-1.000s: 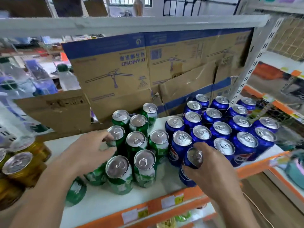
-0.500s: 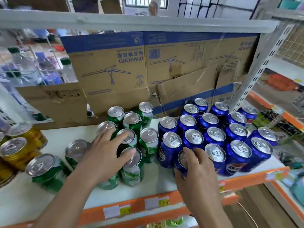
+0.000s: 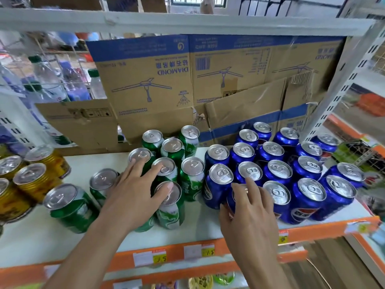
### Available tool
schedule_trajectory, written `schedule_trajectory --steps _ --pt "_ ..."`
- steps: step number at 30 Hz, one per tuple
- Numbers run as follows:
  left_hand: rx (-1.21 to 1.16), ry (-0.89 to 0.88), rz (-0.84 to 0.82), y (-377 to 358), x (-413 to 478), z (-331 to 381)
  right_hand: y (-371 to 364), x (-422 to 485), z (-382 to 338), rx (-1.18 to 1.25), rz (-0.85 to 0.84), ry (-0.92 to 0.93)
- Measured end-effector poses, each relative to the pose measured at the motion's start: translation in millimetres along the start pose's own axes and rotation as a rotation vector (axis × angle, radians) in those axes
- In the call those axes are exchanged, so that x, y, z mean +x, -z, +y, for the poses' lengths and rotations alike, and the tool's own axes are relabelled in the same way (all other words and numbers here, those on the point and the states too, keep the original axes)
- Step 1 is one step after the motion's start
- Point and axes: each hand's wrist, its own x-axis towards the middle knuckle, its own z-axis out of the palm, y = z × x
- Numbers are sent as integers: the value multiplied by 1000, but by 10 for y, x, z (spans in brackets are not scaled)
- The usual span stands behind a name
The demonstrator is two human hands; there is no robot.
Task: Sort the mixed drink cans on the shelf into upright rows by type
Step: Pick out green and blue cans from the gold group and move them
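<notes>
Right hand (image 3: pixel 251 217) round glossy blue can (image 3: pixel 234 198) (cylindrical aluminium)

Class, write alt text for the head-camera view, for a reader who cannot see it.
A person's left hand rests on green cans while the right hand holds a front blue can on a white shelf. Gold cans stand at far left.

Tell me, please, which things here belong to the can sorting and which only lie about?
Job: green cans, blue cans, yellow cans, shelf, left hand, right hand.
Lying about: cardboard boxes, water bottles, price labels.
</notes>
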Motion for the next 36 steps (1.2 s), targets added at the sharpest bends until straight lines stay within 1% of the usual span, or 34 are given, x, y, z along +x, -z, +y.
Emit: schedule_trajectory --steps 2,4,6,8,13,16,20,22,24,26,30,33,36 --pt "16 -20 8 30 -53 -13 38 23 -60 16 54 -1" --pt "43 -24 23 74 -127 -41 57 56 -163 40 100 38" --pt "64 -4 46 130 -208 -97 42 119 -304 65 81 117" --pt "54 40 82 209 -307 -184 -10 195 -479 83 12 200" --pt "90 202 190 440 -689 -630 -57 314 -1092 20 -217 382" --pt "111 322 239 575 -993 -985 -68 263 -1560 49 -340 488" --pt "100 503 275 681 -1490 -1560 -51 29 -2317 52 -416 627" --pt "94 576 294 772 -1737 -1885 -102 -150 -2721 44 -437 721" --pt "136 627 259 870 -1965 -2214 -174 -353 -3126 60 -404 800" --pt "178 643 223 964 -2192 -2546 -244 -572 -3548 113 -372 832" --pt "205 659 255 1012 -2619 -3247 -461 -974 -4348 106 -375 901" --pt "210 681 231 1083 -2876 -3744 -548 -1212 -4817 139 -391 921" --pt "199 679 261 1150 -3014 -4135 -600 -1364 -5187 119 -424 939"
